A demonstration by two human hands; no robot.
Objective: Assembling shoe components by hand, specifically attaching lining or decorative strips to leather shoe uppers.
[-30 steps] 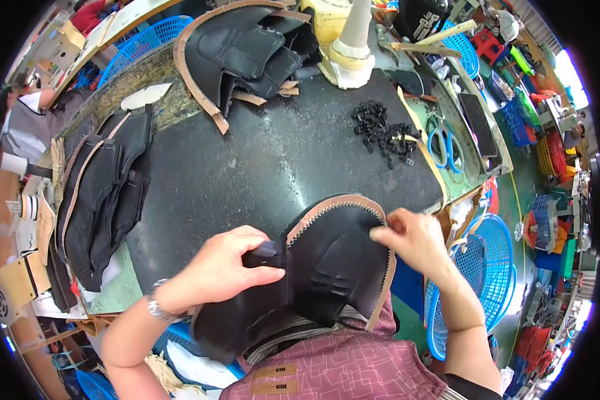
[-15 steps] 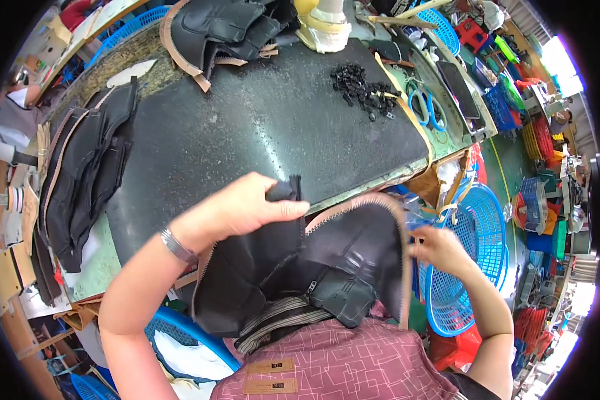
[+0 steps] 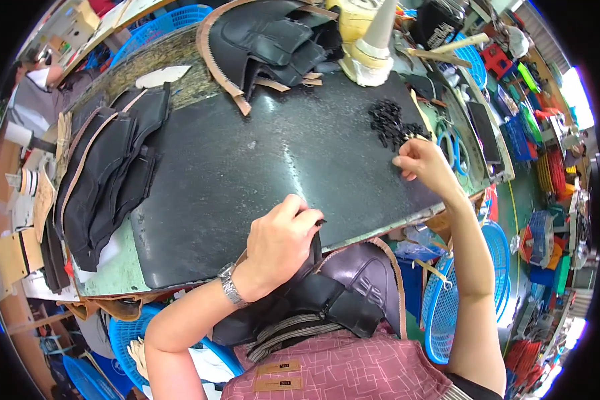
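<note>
A black leather boot upper [image 3: 373, 277] lies across my lap, its tan, saw-toothed edge curving up on the right. My left hand [image 3: 280, 243] is closed round the upper's narrow top end, and a dark tip shows past the fingers. Over the right of the black work mat [image 3: 240, 153], my right hand [image 3: 423, 163] has its fingers curled in a pinch. Whether something small is between them I cannot make out. Just beyond that hand lies a heap of small black pieces [image 3: 390, 123] that look like zip pulls.
More black uppers lie stacked on the left [image 3: 110, 180] and at the back [image 3: 267, 47]. A cone of thread [image 3: 373, 50] stands behind the heap. Blue-handled scissors [image 3: 453, 150] and a dark phone [image 3: 483, 132] lie on the right. A blue basket [image 3: 440, 320] stands below.
My right hand has left the upper's right edge and moved up to the small black pieces. My left hand has turned, its fingers now curled over the upper's end. The view has shifted.
</note>
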